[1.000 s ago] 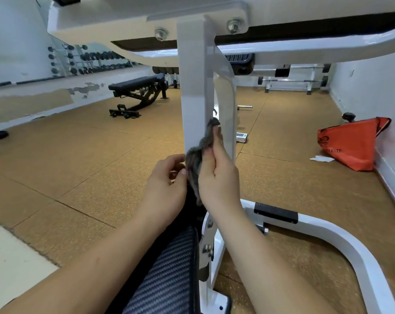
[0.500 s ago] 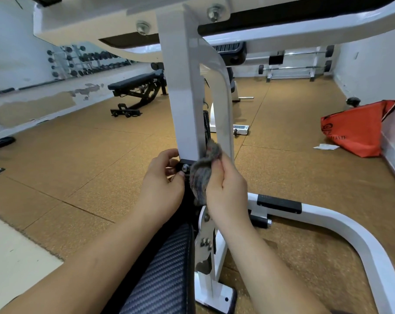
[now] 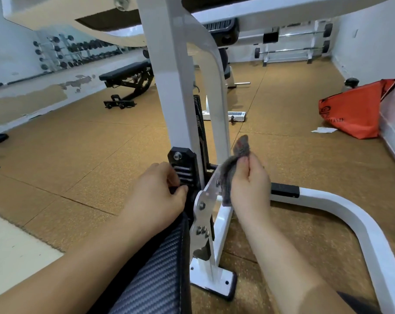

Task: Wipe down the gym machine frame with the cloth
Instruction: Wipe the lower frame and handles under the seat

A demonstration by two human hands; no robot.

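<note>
Two hands low: R hand [image 3: 251, 184] pinches cloth [image 3: 240, 147] just right of vertical frame upright [image 3: 222, 105]; L hand [image 3: 155, 196] grips black bracket [image 3: 184, 159].

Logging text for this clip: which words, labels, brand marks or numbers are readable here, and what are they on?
No text is legible.
Orange bag: dark round logo with a line of lettering under it, too blurred to read.
Small white box on the floor: dark print, too small to read.
White paper slip beside the bag: no print discernible.
Cloth and machine frame: no markings show.
</note>
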